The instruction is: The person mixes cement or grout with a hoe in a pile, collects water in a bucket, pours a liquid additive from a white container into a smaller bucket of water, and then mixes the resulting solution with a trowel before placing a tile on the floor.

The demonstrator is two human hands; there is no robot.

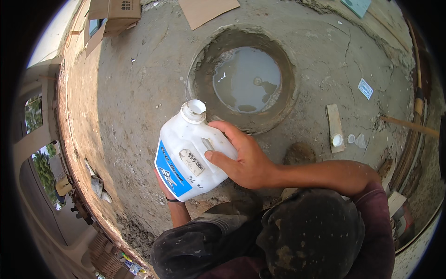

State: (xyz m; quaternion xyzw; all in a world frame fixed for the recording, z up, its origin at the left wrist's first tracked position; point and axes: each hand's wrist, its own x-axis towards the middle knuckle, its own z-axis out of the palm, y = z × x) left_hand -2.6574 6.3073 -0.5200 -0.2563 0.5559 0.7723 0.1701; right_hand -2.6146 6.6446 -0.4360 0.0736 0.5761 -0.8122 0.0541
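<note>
A white plastic jug point(188, 153) with a blue label on its side is held tilted in front of me, its uncapped mouth pointing away. My right hand point(248, 160) is closed around the jug's handle, thumb on the near side. Behind and under its lower left part, my left hand point(163, 187) supports the jug; most of its fingers are hidden. Just beyond the jug stands a round, mortar-crusted bucket point(290, 93) with greyish water point(246, 76) in it. A thin wire handle point(187, 86) rises at the bucket's left side. No liquid is seen leaving the jug.
To the right, a wooden strip point(333, 122) carries a white cap point(337, 139), with a small clear disc point(351, 138) beside it. A printed paper packet point(365, 89) lies farther right. Cardboard boxes point(123, 11) and a cardboard sheet point(206, 10) lie at the far side. The concrete floor point(139, 88) drops off at left.
</note>
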